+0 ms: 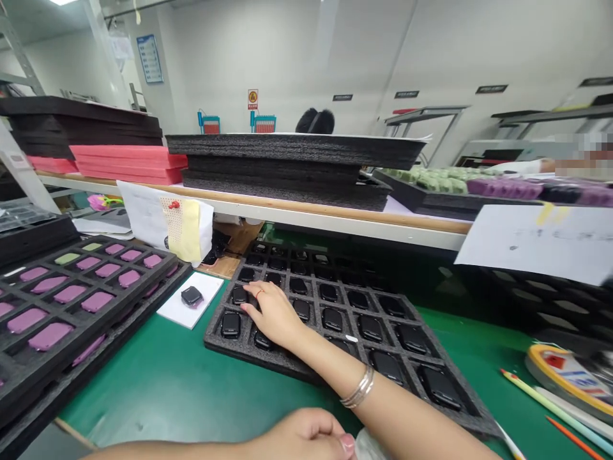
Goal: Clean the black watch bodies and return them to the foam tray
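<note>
My right hand (275,313) reaches over a black foam tray (306,367) that holds rows of black watch-like devices in square compartments. Its fingers are stretched and apart. Thumb and index tips are at a small black device (239,294) in the left column; whether they touch it I cannot tell. In front of the tray, at the bottom of the view, my left hand (311,434) is closed with curled fingers, and anything inside it is hidden. A translucent whitish item (371,445), partly hidden, shows beside it. One more black device (192,296) lies on a white pad (178,312).
Stacked foam trays with purple pieces (52,336) stand at the left on the green table (158,390). A shelf (306,214) with black foam stacks (287,153) crosses above the tray's back. Pens (546,399) and a yellow-edged tape roll (569,377) lie right.
</note>
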Demonstrator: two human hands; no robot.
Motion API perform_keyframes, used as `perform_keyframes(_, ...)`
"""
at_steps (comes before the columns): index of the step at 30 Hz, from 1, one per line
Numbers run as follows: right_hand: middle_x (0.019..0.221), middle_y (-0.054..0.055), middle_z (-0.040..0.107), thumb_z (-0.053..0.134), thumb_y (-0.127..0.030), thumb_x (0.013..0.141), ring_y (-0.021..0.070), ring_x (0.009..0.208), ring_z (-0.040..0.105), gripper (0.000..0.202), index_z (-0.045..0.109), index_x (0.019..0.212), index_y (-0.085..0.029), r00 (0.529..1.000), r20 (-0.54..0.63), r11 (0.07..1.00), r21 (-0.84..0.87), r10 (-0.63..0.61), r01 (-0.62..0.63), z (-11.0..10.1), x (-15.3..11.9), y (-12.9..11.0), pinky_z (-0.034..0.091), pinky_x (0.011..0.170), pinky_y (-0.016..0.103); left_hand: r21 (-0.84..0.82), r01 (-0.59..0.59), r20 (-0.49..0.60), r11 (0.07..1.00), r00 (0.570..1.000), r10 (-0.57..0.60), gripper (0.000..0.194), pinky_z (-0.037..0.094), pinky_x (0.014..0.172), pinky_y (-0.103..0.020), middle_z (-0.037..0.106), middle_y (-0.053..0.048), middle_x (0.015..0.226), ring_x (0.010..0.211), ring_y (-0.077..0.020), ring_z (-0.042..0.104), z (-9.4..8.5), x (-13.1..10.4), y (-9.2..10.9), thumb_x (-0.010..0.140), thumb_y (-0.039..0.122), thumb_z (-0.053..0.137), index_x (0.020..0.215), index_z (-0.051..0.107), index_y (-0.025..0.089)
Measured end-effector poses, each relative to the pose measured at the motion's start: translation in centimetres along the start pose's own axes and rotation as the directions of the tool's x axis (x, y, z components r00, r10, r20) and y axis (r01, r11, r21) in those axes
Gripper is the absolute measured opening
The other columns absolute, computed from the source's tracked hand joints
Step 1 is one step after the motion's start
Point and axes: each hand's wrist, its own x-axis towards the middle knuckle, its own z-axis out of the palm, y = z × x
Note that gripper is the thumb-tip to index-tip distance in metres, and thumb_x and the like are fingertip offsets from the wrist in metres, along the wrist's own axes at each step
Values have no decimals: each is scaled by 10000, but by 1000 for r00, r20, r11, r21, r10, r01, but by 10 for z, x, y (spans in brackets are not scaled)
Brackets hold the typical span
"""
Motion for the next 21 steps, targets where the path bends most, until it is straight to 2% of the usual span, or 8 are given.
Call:
perform_keyframes(3,1306,90,627,625,-297,969,261,1202,600,294,622,1240,-184,999,41,998,-56,18,-15,-33,-16,23,482,1024,515,30,-30,21,999,999,29,387,252,533,-241,605,37,666,460,-52,374,0,1,-5,794,523,660,703,503,181)
perform_keyframes(6,1240,83,657,615,-299,976,242,1145,629,229,651,1164,-173,987,87,983,-136,136,-123,-78,-33,66,509,988,485,42,-58,49,997,997,56,448,235,524,-240,616,42,681,451,-48,353,0,2,-10,759,604,660,722,485,193)
perform_keyframes(9,1183,72,675,608,-314,981,211,1035,667,212,658,1134,-176,945,171,947,-214,279,-241,-120,-50,112,550,921,437,49,-83,79,995,994,79,521,223,519,-236,625,43,705,462,-46,352,1,3,-12,711,684,665,743,478,198)
perform_keyframes(11,1178,71,674,618,-317,974,207,1015,670,216,656,1133,-175,909,239,925,-255,343,-282,-136,-59,136,560,897,425,58,-95,99,994,991,89,573,223,519,-234,625,41,715,466,-43,352,2,6,-14,671,731,677,749,482,197)
perform_keyframes(13,1193,75,666,625,-318,969,212,1023,666,235,648,1153,-174,877,292,911,-280,381,-302,-141,-66,152,563,890,427,67,-105,116,992,989,97,616,227,521,-233,623,40,713,466,-42,348,2,9,-15,634,767,686,749,490,194)
perform_keyframes(15,1215,80,655,627,-320,968,217,1029,665,266,631,1191,-173,856,326,905,-287,400,-314,-137,-67,160,567,884,429,72,-110,131,991,986,100,636,229,525,-233,622,36,715,471,-43,347,0,12,-15,624,782,689,754,497,190)
perform_keyframes(19,1241,85,642,622,-324,971,219,1032,664,298,611,1232,-179,839,349,898,-299,418,-323,-122,-59,165,572,874,427,82,-106,164,991,982,91,650,237,546,-231,623,24,751,507,-47,369,-7,14,-13,633,789,693,770,501,184)
perform_keyframes(21,1241,85,641,623,-327,970,223,1041,661,301,612,1231,-178,837,344,891,-321,426,-322,-122,-53,166,568,882,433,93,-102,176,990,981,85,667,246,567,-229,615,15,771,542,-51,382,-12,14,-12,616,795,705,776,515,175)
